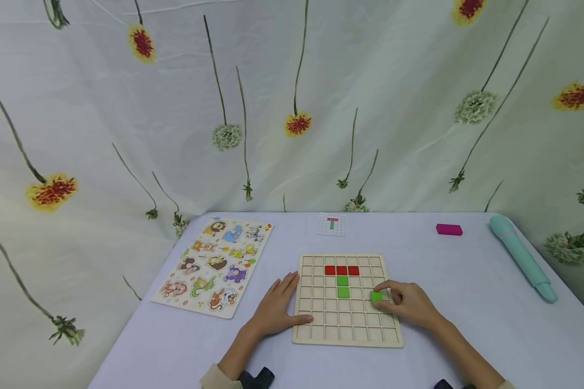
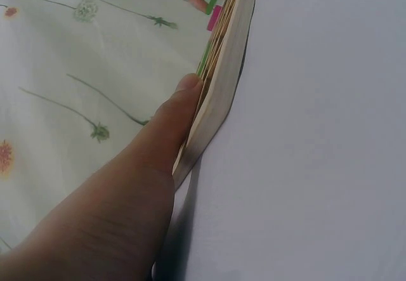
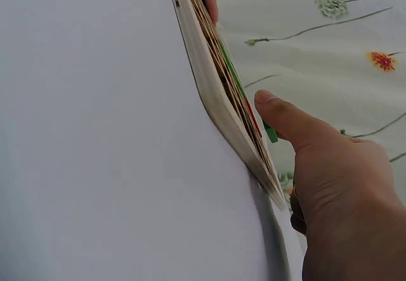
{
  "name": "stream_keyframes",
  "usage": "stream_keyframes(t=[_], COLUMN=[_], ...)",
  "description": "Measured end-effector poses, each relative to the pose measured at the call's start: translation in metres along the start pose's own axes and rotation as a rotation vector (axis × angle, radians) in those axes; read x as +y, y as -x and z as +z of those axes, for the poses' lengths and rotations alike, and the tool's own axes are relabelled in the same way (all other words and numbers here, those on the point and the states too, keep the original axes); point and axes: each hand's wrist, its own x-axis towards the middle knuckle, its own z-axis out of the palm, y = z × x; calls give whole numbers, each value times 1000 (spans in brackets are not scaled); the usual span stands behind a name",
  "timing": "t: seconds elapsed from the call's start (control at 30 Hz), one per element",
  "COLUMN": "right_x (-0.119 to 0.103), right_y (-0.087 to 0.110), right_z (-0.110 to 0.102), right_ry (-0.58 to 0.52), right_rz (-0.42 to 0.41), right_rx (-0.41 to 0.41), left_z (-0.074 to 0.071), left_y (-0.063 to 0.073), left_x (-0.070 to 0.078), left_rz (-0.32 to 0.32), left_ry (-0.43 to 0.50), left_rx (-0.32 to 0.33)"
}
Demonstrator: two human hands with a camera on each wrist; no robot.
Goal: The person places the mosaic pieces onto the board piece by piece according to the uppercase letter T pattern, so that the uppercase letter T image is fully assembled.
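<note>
A light wooden grid board (image 1: 352,332) lies flat on the white table. Three red tiles (image 1: 342,270) form a row near its top, and two green tiles (image 1: 343,292) run down beneath the middle one. My right hand (image 1: 411,303) pinches another green tile (image 1: 376,296) between thumb and index finger over the board's right side; in the right wrist view this tile (image 3: 271,133) appears tilted. My left hand (image 1: 272,312) rests at the board's left edge with fingers extended, its thumb lying on the lower left cells. The left wrist view shows that thumb (image 2: 181,100) against the board's edge.
Behind the board lies a small paper card (image 1: 331,226) printed with a red and green T on a grid. An animal picture puzzle (image 1: 194,306) is at left. A magenta block (image 1: 449,229) and a teal folded umbrella (image 1: 523,259) lie at right. Flowered cloth hangs behind.
</note>
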Motion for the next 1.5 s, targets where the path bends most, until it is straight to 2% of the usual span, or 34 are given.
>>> stream_keyframes(t=[0.27, 0.53, 0.8, 1.13, 1.5], right_x=[-23, -39, -41, -39, -41], right_y=[-14, -23, -24, -23, -22], right_z=[25, 40, 44, 46, 46], right_ry=[23, 41, 34, 33, 25], right_rz=[-32, -79, -94, -110, -116], right_rx=[-19, -20, -12, -50, -41], left_z=[-1, -2, -2, -1, 1], left_y=[1, 1, 0, 0, -1], left_x=[1, 2, 1, 1, -1], left_rz=[8, 5, -1, -9, 1], left_ry=[8, -5, -10, -5, -17], left_rx=[5, 5, 0, -5, 1])
